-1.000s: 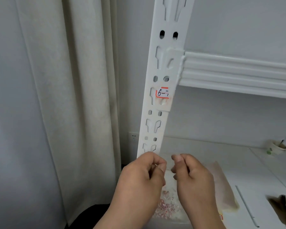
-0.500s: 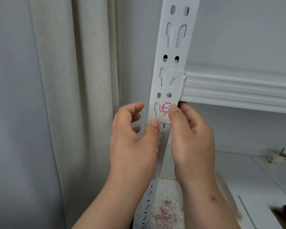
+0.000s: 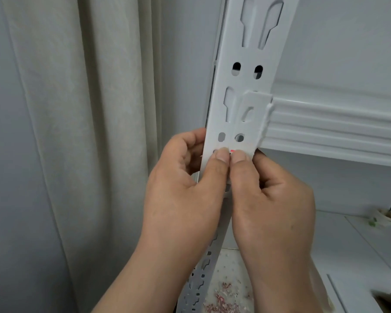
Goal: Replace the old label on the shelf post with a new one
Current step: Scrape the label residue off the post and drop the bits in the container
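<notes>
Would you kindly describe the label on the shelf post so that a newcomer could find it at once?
Start at the white slotted post beside the curtain and follow it down to just below where the shelf beam hooks in. There both thumbs press side by side on the post, and the label shows only as a red sliver between their tips, the sole colour on the white metal.
</notes>
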Tool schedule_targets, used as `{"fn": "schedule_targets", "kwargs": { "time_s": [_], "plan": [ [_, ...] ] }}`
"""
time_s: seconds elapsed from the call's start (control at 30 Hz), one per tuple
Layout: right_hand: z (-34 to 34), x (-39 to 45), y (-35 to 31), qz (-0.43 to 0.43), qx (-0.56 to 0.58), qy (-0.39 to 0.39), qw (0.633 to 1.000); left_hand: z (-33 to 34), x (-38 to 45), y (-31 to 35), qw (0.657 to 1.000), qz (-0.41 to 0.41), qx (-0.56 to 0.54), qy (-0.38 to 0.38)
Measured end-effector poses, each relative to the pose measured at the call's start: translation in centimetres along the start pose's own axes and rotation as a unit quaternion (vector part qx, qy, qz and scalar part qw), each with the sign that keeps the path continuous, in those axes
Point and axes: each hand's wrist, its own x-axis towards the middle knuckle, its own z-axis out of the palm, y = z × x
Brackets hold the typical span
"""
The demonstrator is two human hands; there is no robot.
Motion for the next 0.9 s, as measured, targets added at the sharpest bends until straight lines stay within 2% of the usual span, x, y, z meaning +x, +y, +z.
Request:
{"fn": "schedule_targets", "kwargs": {
  "time_s": [0.47, 0.7, 0.9],
  "plan": [
    [0.31, 0.36, 0.52, -0.053, -0.080, 0.026, 0.995, -0.02, 0.23, 0.11, 1.000, 0.012, -0.006, -0.001],
    [0.03, 0.25, 0.37, -0.052, -0.040, -0.002, 0.998, 0.08, 0.14, 0.15, 1.000, 0.012, -0.010, 0.002],
    [0.29, 0.45, 0.64, -0.058, -0.082, 0.036, 0.994, 0.02, 0.19, 0.04, 1.000, 0.009, -0.016, 0.003]
  ]
}}
